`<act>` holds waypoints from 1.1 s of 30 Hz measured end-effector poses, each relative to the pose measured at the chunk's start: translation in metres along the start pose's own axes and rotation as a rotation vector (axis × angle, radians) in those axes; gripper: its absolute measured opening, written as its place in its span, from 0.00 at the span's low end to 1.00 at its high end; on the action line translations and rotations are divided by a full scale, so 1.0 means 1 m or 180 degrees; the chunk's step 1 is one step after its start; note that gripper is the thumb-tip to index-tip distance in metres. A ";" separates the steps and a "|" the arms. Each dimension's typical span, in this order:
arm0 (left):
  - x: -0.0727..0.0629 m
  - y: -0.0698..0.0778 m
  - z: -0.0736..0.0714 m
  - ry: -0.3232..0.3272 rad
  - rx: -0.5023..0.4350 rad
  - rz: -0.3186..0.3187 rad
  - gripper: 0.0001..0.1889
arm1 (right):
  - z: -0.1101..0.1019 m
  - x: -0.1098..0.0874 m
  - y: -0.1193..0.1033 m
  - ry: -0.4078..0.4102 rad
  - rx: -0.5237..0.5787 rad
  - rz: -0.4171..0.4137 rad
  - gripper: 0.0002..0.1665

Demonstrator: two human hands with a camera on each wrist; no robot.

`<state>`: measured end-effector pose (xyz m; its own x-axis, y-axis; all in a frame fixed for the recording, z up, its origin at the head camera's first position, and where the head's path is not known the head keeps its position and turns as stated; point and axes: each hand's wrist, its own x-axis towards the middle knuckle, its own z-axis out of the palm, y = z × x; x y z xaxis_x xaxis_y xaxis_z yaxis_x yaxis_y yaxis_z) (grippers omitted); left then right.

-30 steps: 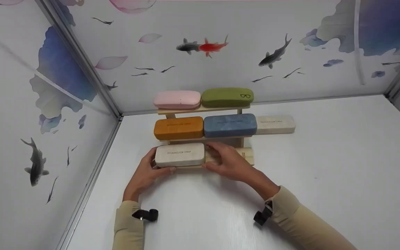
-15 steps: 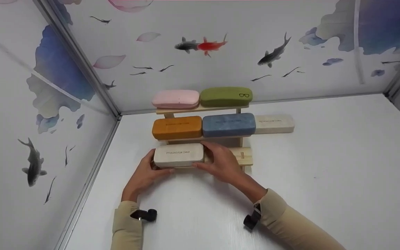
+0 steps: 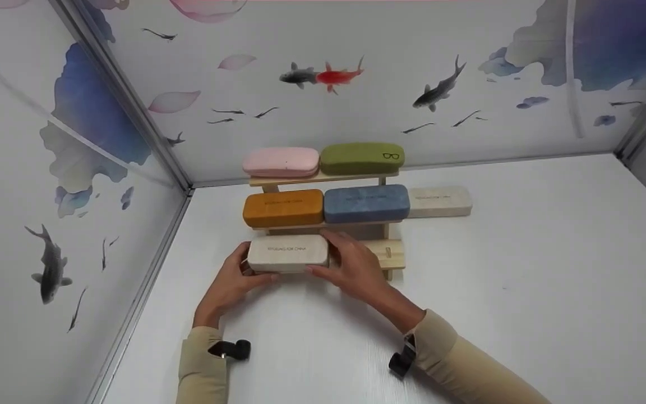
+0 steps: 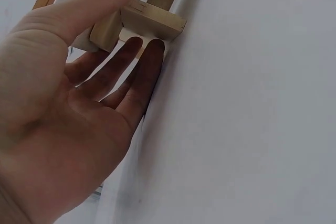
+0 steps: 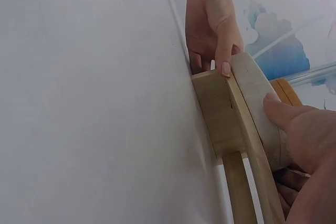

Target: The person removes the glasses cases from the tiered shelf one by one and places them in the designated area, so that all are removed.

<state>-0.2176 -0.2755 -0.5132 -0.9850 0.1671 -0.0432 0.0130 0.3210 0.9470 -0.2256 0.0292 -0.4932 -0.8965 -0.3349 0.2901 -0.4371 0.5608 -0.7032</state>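
A cream glasses case with printed letters lies on the left part of the bottom shelf of a three-step wooden rack. My right hand holds the case's right end, thumb on its front side and fingers behind. In the right wrist view the right thumb presses the case. At the rack's left end, my left hand grips the bottom step. Its thumb lies along the shelf's front edge, its other fingers around the end support, as the left wrist view shows the left hand beside the wood.
Orange and blue cases fill the middle shelf; pink and green ones sit on top. Another cream case appears right of the blue one. Printed walls stand behind and left of the white table.
My right hand has shifted left, its thumb coming from beside the cream case onto its front side. My left hand stays at the rack's end. The view drifts slightly.
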 end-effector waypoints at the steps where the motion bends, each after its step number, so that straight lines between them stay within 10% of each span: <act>1: 0.000 0.000 0.000 0.0001 0.0009 -0.0002 0.46 | 0.000 0.000 0.000 0.0020 0.0030 -0.0019 0.51; 33: 0.002 -0.002 -0.001 0.0023 0.0075 0.0109 0.41 | -0.041 -0.015 0.016 -0.0418 0.0564 -0.0157 0.44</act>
<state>-0.2201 -0.2766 -0.5144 -0.9851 0.1716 -0.0085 0.0507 0.3372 0.9401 -0.2217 0.0741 -0.4822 -0.8522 -0.4608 0.2481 -0.4501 0.4035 -0.7966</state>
